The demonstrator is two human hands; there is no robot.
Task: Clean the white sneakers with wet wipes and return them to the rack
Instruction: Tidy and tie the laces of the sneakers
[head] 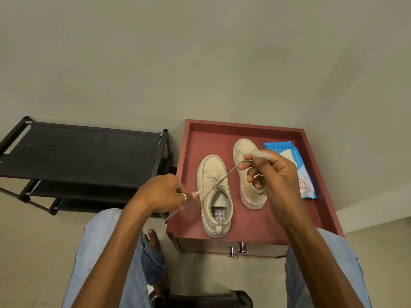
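Note:
Two off-white sneakers stand toes away from me on a red cabinet top. The left sneaker is partly unlaced; the right sneaker lies half behind my right hand. My left hand pinches one end of the left sneaker's lace just left of the shoe. My right hand holds the other end raised, wound around the forefinger. A blue pack of wet wipes lies right of the shoes.
A black shoe rack with fabric shelves stands to the left of the cabinet against the wall. My knees in blue jeans and a bare foot are below, near the cabinet's metal handles. A dark object sits on the floor at the bottom edge.

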